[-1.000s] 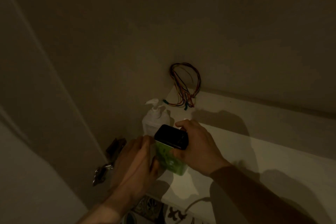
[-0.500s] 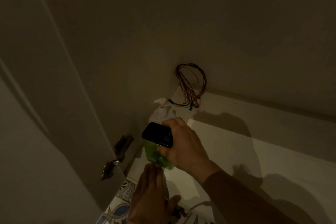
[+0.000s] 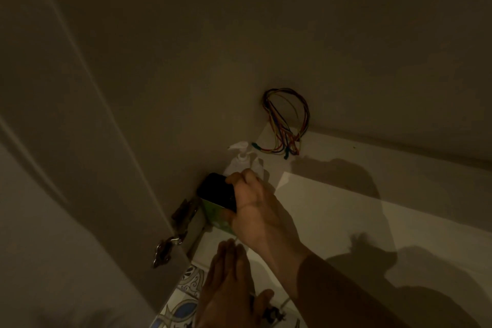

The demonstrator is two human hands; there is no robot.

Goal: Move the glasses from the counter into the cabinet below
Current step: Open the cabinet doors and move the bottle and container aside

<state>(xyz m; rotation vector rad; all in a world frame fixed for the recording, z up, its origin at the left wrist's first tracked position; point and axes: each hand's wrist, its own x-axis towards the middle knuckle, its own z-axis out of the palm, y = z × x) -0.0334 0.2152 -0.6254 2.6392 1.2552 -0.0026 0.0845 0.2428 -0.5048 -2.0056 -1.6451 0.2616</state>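
I look into a dim white cabinet. My right hand (image 3: pixel 255 210) grips a green container with a black lid (image 3: pixel 217 192), held against the cabinet's left inner wall above the white shelf floor (image 3: pixel 332 216). My left hand (image 3: pixel 226 285) hovers below it near the cabinet's front edge, fingers apart and holding nothing. No drinking glass is visible in this view.
A white pump bottle (image 3: pixel 241 160) stands in the back left corner behind the container. A bundle of coloured wires (image 3: pixel 287 122) hangs from the back wall. The open cabinet door (image 3: pixel 66 168) with metal hinges (image 3: pixel 170 242) is at left. Patterned floor tiles (image 3: pixel 183 301) show below.
My right hand has carried the green container left and deeper toward the cabinet wall. My left hand let go of it and dropped to the front edge.
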